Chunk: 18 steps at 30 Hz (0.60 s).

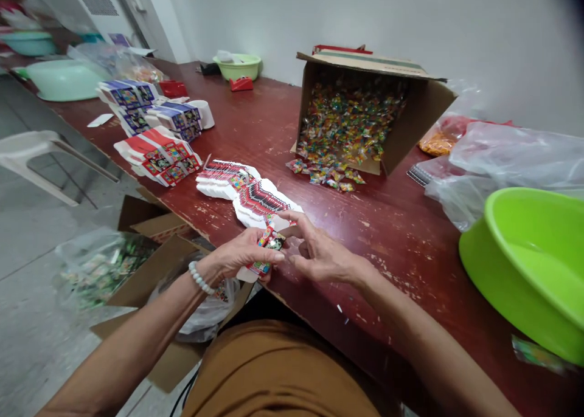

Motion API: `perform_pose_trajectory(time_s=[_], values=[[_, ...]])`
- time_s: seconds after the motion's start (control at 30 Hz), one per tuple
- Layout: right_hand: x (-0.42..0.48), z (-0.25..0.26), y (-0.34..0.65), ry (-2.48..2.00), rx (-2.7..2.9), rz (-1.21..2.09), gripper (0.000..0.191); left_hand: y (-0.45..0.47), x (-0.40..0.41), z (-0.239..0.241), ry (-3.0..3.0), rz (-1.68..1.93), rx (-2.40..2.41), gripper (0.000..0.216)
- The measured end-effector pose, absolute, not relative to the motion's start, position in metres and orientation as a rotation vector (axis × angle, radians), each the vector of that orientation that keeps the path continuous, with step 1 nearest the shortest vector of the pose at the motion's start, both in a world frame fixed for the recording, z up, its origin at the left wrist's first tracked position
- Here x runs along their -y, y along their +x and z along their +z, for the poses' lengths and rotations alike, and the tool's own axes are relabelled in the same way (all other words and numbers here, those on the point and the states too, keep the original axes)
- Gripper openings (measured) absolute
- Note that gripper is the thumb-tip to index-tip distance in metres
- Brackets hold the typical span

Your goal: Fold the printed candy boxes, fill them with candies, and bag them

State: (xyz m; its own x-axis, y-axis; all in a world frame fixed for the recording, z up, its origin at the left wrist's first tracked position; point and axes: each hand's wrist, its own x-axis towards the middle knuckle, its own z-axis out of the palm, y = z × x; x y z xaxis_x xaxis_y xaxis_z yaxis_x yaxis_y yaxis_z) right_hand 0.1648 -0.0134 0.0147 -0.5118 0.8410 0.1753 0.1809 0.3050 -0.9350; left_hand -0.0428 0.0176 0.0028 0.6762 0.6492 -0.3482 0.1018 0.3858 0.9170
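Note:
My left hand [249,253], with a beaded bracelet at the wrist, is closed around a small printed carton [262,267] in red with colourful pictures. White flaps stick out at its ends. My right hand [319,250] is at the carton's upper end, fingers curved and apart, with the fingertips by the white flap [279,224]. Whether it pinches anything small is hard to see. Just beyond the hands lies a fanned row of flat folded cartons [262,197], red and black with white edges. A cardboard box [415,116] on its side spills small wrapped candies [349,122] onto the table.
Banded carton bundles, red [157,155] and purple [176,118], stand left on the dark red table [255,122]. A green basin [506,253] and plastic bags [515,155] are at right. Below the table edge are open cardboard boxes [141,277]; a white stool [34,140] stands left.

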Motion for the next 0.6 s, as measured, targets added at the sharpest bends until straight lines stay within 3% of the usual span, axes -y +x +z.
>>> perform_pose_trajectory(time_s=[0.1,0.27,0.53,0.6], values=[[0.013,0.001,0.159,-1.094,1.603,1.100,0.049,-0.040,-0.013,0.004,1.060,0.530,-0.840,0.033],[0.007,-0.019,0.147,-1.009,1.347,1.342,0.022,-0.029,-0.006,0.001,0.946,0.632,-0.831,0.043],[0.012,-0.011,0.150,-1.194,1.340,1.109,0.020,-0.016,0.011,-0.009,1.145,1.013,-0.975,0.057],[0.015,-0.011,0.148,-1.181,1.290,1.119,0.029,-0.014,0.019,-0.013,1.180,1.135,-1.049,0.064]])
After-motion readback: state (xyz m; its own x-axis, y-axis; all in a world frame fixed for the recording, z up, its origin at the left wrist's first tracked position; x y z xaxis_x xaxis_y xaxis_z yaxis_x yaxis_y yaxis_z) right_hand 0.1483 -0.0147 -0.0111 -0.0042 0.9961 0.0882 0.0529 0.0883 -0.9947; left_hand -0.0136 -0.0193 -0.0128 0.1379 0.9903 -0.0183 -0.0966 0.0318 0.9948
